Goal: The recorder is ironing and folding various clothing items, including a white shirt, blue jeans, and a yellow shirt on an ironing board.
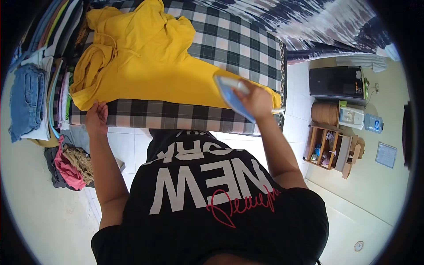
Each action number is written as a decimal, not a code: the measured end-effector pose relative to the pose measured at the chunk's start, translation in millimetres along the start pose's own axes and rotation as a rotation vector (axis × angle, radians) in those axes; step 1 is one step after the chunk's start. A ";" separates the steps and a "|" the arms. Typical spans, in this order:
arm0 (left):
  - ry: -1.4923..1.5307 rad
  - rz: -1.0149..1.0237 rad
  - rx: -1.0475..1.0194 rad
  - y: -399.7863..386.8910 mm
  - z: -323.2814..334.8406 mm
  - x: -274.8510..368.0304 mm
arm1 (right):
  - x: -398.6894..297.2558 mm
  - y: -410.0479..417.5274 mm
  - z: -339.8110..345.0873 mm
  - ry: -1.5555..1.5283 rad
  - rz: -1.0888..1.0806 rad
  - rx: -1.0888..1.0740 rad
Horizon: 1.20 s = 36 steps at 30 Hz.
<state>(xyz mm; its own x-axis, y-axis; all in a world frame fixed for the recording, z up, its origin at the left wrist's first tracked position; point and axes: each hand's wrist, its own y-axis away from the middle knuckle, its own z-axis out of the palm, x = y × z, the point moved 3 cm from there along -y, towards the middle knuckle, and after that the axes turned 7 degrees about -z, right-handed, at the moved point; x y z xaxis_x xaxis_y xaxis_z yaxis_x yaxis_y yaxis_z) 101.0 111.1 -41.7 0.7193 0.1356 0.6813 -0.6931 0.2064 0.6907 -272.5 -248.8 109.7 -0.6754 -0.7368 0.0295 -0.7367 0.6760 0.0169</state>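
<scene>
A yellow hooded sweatshirt [149, 78] lies spread over a padded surface covered in checked cloth [228, 43]. Its hood and drawstrings are bunched at the left, and the top part is rumpled. The lower stretch lies fairly flat towards the right end. My left hand [97, 119] pinches the garment's near left edge between thumb and fingers. In my right hand [256, 101] is the handle of a blue and white clothes iron [228, 94], blurred and tilted over the right part of the garment. Whether its soleplate touches the fabric, I cannot tell. A white cord shows by my right wrist.
Folded jeans [28, 99] top stacked clothes at the left, above a heap of loose clothes [71, 165]. Patterned cloth [324, 26] hangs at the far right. Along the right wall stand a dark fridge [336, 82], a water dispenser [351, 116] and a wooden shelf [323, 149].
</scene>
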 end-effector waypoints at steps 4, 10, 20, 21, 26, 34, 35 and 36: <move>-0.004 0.003 -0.047 7.8 7.7 2.5 | 21.1 -30.8 -4.2 -0.077 0.202 -0.056; 0.012 -0.026 -0.041 11.6 2.7 1.5 | -50.8 8.3 1.7 -0.065 -0.276 -0.178; 0.022 -0.012 -0.063 19.4 9.2 8.1 | -80.9 -80.3 -20.9 -0.091 -0.073 -0.135; 0.025 -0.023 -0.064 21.3 8.5 8.1 | -80.8 -78.5 -19.9 -0.158 -0.092 -0.156; 0.053 -0.048 -0.058 28.7 16.7 9.4 | -142.0 -29.8 -11.2 -0.145 -0.396 -0.163; 0.022 -0.095 -0.096 41.0 20.8 11.8 | -166.9 -105.9 -23.9 -0.225 -0.076 -0.178; 0.020 -0.091 -0.099 39.4 18.7 13.2 | -173.4 -104.7 -24.1 -0.218 -0.107 -0.225; 0.018 -0.089 -0.102 38.4 16.4 13.7 | -180.4 -99.2 -24.6 -0.210 -0.136 -0.272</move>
<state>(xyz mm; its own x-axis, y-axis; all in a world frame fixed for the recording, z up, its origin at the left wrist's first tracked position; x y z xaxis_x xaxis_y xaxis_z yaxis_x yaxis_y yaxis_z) 83.4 105.0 -1.9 0.7791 0.1293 0.6134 -0.6188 0.3155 0.7195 -76.8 -182.7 127.3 -0.5851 -0.7867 -0.1970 -0.8034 0.5292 0.2729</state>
